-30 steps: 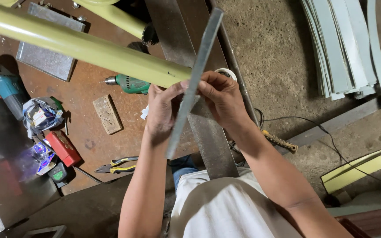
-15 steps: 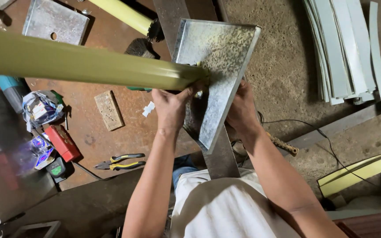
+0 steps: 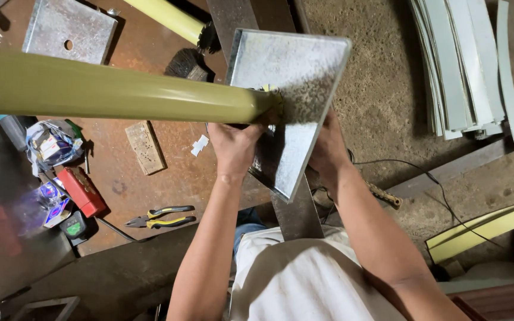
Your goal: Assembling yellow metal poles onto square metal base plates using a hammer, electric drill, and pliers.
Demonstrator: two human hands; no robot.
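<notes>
Workshop floor of rough concrete, with a rust-brown steel bench across the left half of the frame. Centre, nearest: left hand, fingers curled shut on the end of the olive-yellow pipe where it meets the galvanised plate; right hand closed on the plate's lower right edge. Plate tilted, upper centre of frame. Lower left on bench: yellow-handled pliers, red box. Mid left: drilled wooden block. Upper left: flat plate with hole. Upper right, on floor: stack of pale metal strips.
</notes>
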